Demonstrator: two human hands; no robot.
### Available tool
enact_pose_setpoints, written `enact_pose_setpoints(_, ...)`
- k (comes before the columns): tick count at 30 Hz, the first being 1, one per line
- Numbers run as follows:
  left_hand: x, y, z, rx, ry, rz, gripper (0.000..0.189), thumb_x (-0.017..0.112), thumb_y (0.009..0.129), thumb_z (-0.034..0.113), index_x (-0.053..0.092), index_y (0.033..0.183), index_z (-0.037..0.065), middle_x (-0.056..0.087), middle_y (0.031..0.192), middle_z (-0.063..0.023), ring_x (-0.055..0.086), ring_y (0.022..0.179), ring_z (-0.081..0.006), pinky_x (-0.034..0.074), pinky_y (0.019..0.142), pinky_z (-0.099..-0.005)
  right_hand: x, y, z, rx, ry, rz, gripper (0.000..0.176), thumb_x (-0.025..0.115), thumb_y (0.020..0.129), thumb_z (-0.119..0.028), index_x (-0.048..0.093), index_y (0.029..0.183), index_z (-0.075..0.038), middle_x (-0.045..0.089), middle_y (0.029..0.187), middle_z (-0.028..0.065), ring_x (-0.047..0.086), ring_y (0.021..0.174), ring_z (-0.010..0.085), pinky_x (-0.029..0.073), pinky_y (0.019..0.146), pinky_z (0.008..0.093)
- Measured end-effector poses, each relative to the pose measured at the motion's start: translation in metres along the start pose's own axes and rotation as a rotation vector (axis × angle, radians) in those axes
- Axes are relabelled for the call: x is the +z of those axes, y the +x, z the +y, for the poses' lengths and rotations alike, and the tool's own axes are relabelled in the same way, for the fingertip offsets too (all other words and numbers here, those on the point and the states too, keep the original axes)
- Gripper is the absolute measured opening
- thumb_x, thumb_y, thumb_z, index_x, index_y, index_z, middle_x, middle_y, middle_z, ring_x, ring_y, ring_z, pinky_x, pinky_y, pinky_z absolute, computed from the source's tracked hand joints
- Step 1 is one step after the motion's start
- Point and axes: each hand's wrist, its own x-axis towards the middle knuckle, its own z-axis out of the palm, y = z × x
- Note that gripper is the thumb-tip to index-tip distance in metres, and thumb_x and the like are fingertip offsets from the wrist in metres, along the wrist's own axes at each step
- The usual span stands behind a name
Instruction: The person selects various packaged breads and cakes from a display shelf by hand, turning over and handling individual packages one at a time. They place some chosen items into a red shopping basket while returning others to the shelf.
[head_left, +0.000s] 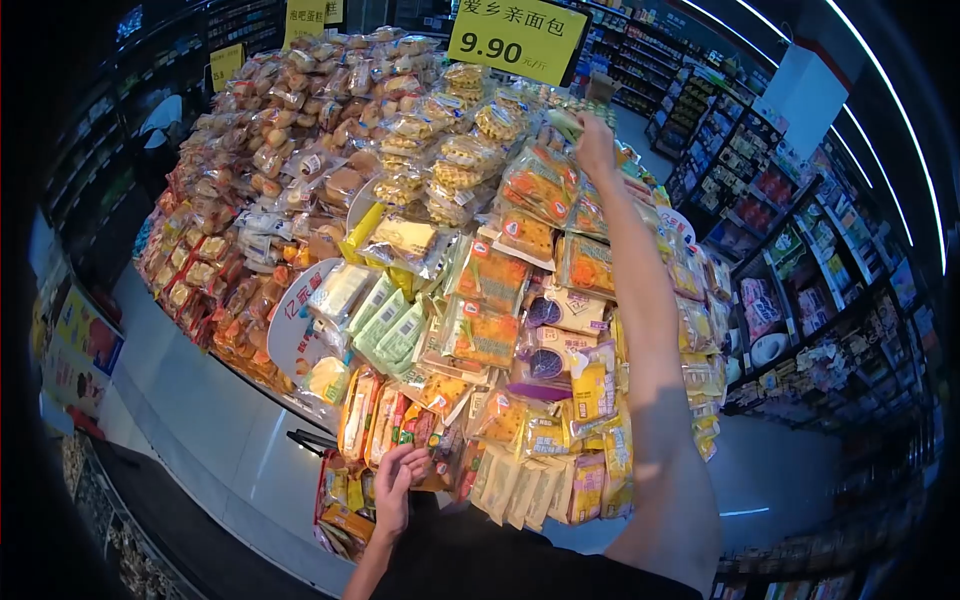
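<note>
My right arm stretches far across the heaped display. At its back, my right hand (597, 147) closes on a pale green wrapped packet (566, 124). Below it lie clear packs with orange-coloured food (540, 185). Low in front, my left hand (398, 482) holds nothing, its fingers loosely bent and apart. Just above that hand are long red-and-yellow wrapped packs (385, 425). Similar green packets (388, 325) lie in a row at mid-display, next to purple packs (550, 355) and yellow packs (594, 385).
Bagged buns (290, 130) and waffle packs (465, 160) pile up to the left and back. A yellow price sign (515, 42) reading 9.90 stands above. A round white sign (300, 315) sticks up among the packs. Stocked shelves (810, 270) line the right side.
</note>
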Motion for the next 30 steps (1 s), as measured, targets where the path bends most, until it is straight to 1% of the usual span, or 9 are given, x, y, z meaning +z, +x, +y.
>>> enact_pose_setpoints(3, -0.012, -0.004, 0.004, 0.042, -0.001, 0.079, 0.046, 0.056, 0.102, 0.024, 0.044, 0.136, -0.004, 0.06, 0.126, -0.0201, 0.061, 0.115, -0.0228, 0.047, 0.099, -0.0324, 0.017, -0.005, 0.004, -0.054, 0.024, -0.323, 0.028, 0.057, 0.075, 0.004, 0.065, 0.101, -0.002, 0.065, 0.105, 0.0252, 0.061, 0.103, 0.0435, 0.049, 0.091, 0.0471)
enact_pose_setpoints(7, -0.02, -0.01, 0.007, 0.068, -0.049, 0.196, 0.045, 0.055, 0.102, 0.023, 0.043, 0.136, -0.004, 0.059, 0.126, -0.0202, 0.06, 0.115, -0.0233, 0.047, 0.099, -0.0331, 0.01, 0.0, -0.005, 0.213, 0.105, -0.661, 0.03, 0.063, 0.079, -0.001, 0.06, 0.108, -0.003, 0.064, 0.107, 0.0177, 0.061, 0.108, 0.0341, 0.049, 0.09, 0.0407)
enact_pose_setpoints(15, -0.009, 0.001, 0.013, 0.074, -0.02, 0.195, 0.042, 0.055, 0.102, 0.021, 0.045, 0.136, -0.003, 0.059, 0.128, -0.0186, 0.059, 0.118, -0.0223, 0.045, 0.1, -0.0326, 0.011, -0.009, 0.013, 0.002, 0.139, -0.63, 0.03, 0.065, 0.09, -0.012, 0.058, 0.118, -0.003, 0.067, 0.113, 0.0169, 0.063, 0.111, 0.0297, 0.049, 0.093, 0.038)
enact_pose_setpoints(18, -0.001, 0.003, 0.015, 0.061, 0.101, 0.161, 0.039, 0.056, 0.101, 0.017, 0.047, 0.134, -0.002, 0.061, 0.127, -0.0166, 0.058, 0.118, -0.0209, 0.044, 0.101, -0.0323, -0.009, -0.012, -0.017, 0.076, -0.019, -0.661, 0.033, 0.063, 0.091, -0.013, 0.056, 0.123, -0.004, 0.066, 0.118, 0.0186, 0.062, 0.115, 0.0317, 0.047, 0.097, 0.0396)
enact_pose_setpoints(20, 0.0, 0.004, 0.009, 0.047, 0.187, 0.143, 0.037, 0.057, 0.101, 0.015, 0.049, 0.133, -0.002, 0.062, 0.125, -0.0155, 0.058, 0.119, -0.0201, 0.044, 0.102, -0.0322, -0.017, -0.013, -0.024, -0.172, -0.079, -0.323, 0.034, 0.061, 0.094, -0.016, 0.056, 0.127, -0.006, 0.066, 0.12, 0.0193, 0.063, 0.113, 0.0326, 0.05, 0.094, 0.0392)
enact_pose_setpoints(23, 0.002, 0.003, -0.003, -0.035, 0.167, 0.114, 0.033, 0.059, 0.1, 0.013, 0.053, 0.129, -0.002, 0.063, 0.123, -0.0133, 0.059, 0.118, -0.0182, 0.044, 0.104, -0.0321, -0.062, -0.034, -0.094, -0.148, 0.189, -0.31, 0.03, 0.06, 0.093, -0.016, 0.058, 0.121, -0.004, 0.067, 0.111, 0.0206, 0.066, 0.104, 0.0366, 0.051, 0.087, 0.0423)
enact_pose_setpoints(27, 0.012, 0.006, -0.015, -0.083, 0.189, 0.028, 0.031, 0.058, 0.1, 0.01, 0.053, 0.128, -0.002, 0.063, 0.123, -0.013, 0.06, 0.116, -0.0172, 0.045, 0.103, -0.031, -0.111, -0.105, -0.177, -0.319, 0.366, -0.734, 0.023, 0.06, 0.091, -0.014, 0.062, 0.112, -0.004, 0.068, 0.1, 0.0188, 0.067, 0.094, 0.0345, 0.053, 0.081, 0.0418)
enact_pose_setpoints(28, 0.015, 0.008, -0.017, -0.088, 0.192, 0.026, 0.031, 0.058, 0.1, 0.01, 0.053, 0.128, -0.002, 0.063, 0.123, -0.013, 0.06, 0.116, -0.0172, 0.045, 0.103, -0.031, -0.112, -0.13, -0.185, -0.559, 0.366, -0.742, 0.022, 0.06, 0.091, -0.013, 0.061, 0.111, -0.004, 0.067, 0.096, 0.0194, 0.067, 0.091, 0.0363, 0.053, 0.077, 0.0445)
enact_pose_setpoints(30, 0.022, 0.011, -0.019, -0.139, 0.209, -0.037, 0.031, 0.058, 0.1, 0.009, 0.052, 0.128, -0.002, 0.064, 0.124, -0.0129, 0.06, 0.116, -0.0169, 0.045, 0.103, -0.0313, -0.131, -0.173, -0.214, -0.53, 0.24, -1.069, 0.024, 0.062, 0.09, -0.014, 0.06, 0.112, -0.005, 0.066, 0.092, 0.0212, 0.066, 0.09, 0.0394, 0.055, 0.078, 0.0486)
